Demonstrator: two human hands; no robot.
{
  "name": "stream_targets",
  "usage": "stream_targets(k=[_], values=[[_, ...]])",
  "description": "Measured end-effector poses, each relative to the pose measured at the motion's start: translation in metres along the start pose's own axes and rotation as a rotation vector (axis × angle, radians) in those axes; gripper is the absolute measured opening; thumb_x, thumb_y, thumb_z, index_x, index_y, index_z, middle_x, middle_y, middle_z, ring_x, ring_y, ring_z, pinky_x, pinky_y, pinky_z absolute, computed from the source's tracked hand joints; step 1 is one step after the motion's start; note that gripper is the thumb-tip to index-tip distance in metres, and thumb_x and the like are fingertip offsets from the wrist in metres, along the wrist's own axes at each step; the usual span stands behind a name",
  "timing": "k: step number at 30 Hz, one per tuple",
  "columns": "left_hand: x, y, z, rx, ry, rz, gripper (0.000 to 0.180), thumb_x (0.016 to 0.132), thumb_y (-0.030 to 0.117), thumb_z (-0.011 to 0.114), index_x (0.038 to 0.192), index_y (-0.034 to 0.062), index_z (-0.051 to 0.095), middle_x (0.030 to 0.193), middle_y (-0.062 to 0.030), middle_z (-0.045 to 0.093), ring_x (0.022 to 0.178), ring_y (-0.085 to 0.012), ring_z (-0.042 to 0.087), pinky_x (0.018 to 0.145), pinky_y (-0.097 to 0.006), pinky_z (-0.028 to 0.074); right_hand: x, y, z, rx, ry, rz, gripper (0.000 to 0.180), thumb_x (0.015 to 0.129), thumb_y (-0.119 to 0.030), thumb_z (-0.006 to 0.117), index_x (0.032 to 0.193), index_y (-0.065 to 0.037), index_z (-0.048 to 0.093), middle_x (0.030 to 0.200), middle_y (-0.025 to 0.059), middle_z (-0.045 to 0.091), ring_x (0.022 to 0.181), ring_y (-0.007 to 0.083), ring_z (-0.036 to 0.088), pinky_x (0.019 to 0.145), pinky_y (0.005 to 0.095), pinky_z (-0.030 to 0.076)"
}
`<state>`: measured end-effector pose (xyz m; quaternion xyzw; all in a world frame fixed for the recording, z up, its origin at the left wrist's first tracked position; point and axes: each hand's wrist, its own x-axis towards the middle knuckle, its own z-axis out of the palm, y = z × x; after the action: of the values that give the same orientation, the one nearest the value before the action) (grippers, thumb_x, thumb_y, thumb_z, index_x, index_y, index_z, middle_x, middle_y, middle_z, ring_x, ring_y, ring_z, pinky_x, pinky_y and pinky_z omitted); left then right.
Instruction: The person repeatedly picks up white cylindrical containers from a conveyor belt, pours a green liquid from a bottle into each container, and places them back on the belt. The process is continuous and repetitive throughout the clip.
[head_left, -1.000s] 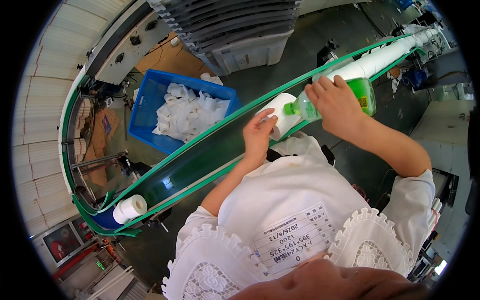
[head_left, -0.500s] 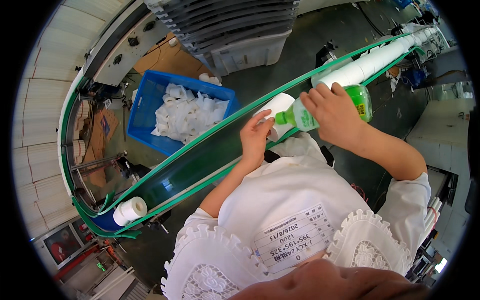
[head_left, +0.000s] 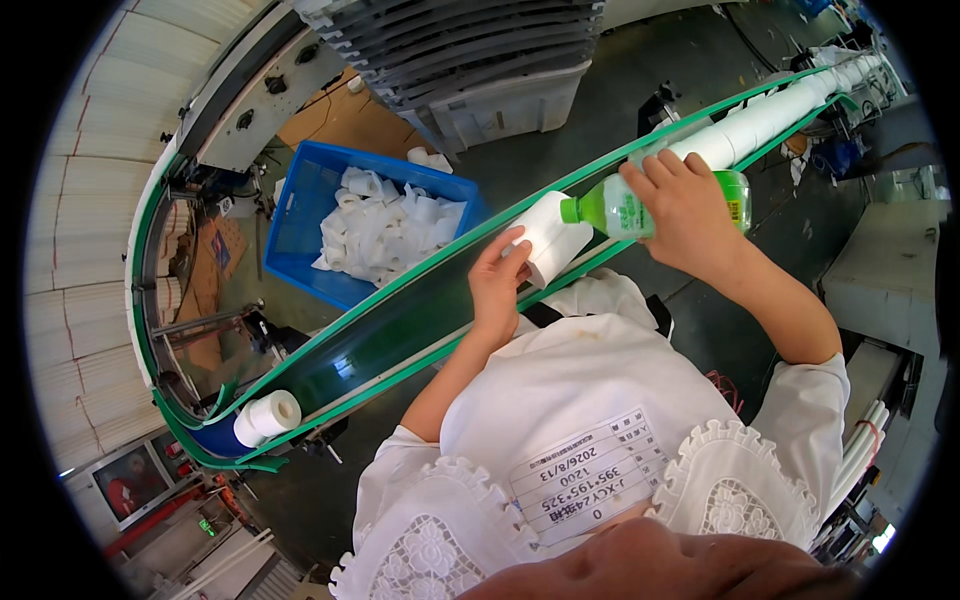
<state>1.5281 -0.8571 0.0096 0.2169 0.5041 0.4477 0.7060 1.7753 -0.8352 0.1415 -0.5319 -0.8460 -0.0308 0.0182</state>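
My right hand (head_left: 690, 210) is wrapped round a clear and green plastic bottle (head_left: 622, 208), held on its side above the conveyor. The bottle's green cap points left and is at the right edge of a white paper roll (head_left: 552, 240). My left hand (head_left: 498, 285) has its thumb and fingers closed on the left end of this roll, which lies slantwise across the belt. Beyond the bottle, a row of white paper rolls (head_left: 760, 122) stretches up the conveyor to the far right. Part of that row's near end is hidden by my right hand.
The green-edged conveyor (head_left: 400, 325) curves round at the left, where white rolls (head_left: 267, 418) sit. Behind it stand a blue crate (head_left: 320, 277) of loose white rolls and scraps, and stacked grey crates (head_left: 500, 110). Tall white stacks (head_left: 60, 250) line the far left.
My right hand has drawn the bottle a little right, so its cap has moved from over the roll to the roll's edge. My left hand has shifted slightly left, and the roll is more exposed.
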Motion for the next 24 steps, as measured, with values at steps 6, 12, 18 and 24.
stream_targets(k=[6,12,18,24], values=[[-0.003,0.008,-0.007,-0.017,0.038,0.028,0.030,0.090,0.010,0.069,0.121,0.0065,0.067,0.102,-0.0049,0.066,0.091,-0.0127,0.062,0.080,-0.030,0.053,0.002,0.017,0.040,0.206,0.023,0.173,0.077,0.055,-0.014,0.088,0.124,-0.005,0.056,0.108,0.0092,0.060,0.107,0.0280,0.056,0.087,0.0399,0.045],[-0.002,0.016,-0.031,-0.029,0.044,0.105,0.031,0.089,0.010,0.069,0.120,0.0056,0.067,0.099,-0.0040,0.066,0.089,-0.0127,0.062,0.079,-0.029,0.052,-0.004,0.026,0.100,0.913,0.159,0.363,0.082,0.058,-0.008,0.089,0.130,-0.005,0.051,0.124,0.0160,0.057,0.119,0.0344,0.055,0.102,0.0378,0.045],[0.005,0.041,-0.035,0.029,-0.013,0.149,0.032,0.089,0.009,0.067,0.120,0.0001,0.064,0.105,-0.0105,0.067,0.094,-0.0178,0.065,0.080,-0.031,0.053,-0.048,0.037,0.175,1.296,0.209,0.458,0.098,0.058,-0.003,0.089,0.142,-0.006,0.039,0.136,0.0087,0.050,0.130,0.0232,0.046,0.110,0.0367,0.038],[-0.010,0.059,-0.049,-0.104,-0.087,0.224,0.029,0.088,0.003,0.062,0.117,-0.0015,0.062,0.113,-0.0173,0.066,0.101,-0.0258,0.066,0.084,-0.036,0.055,-0.059,0.033,0.123,0.922,0.524,0.348,0.087,0.073,-0.004,0.075,0.149,-0.008,0.032,0.153,0.0152,0.032,0.144,0.0300,0.031,0.118,0.0403,0.025]])
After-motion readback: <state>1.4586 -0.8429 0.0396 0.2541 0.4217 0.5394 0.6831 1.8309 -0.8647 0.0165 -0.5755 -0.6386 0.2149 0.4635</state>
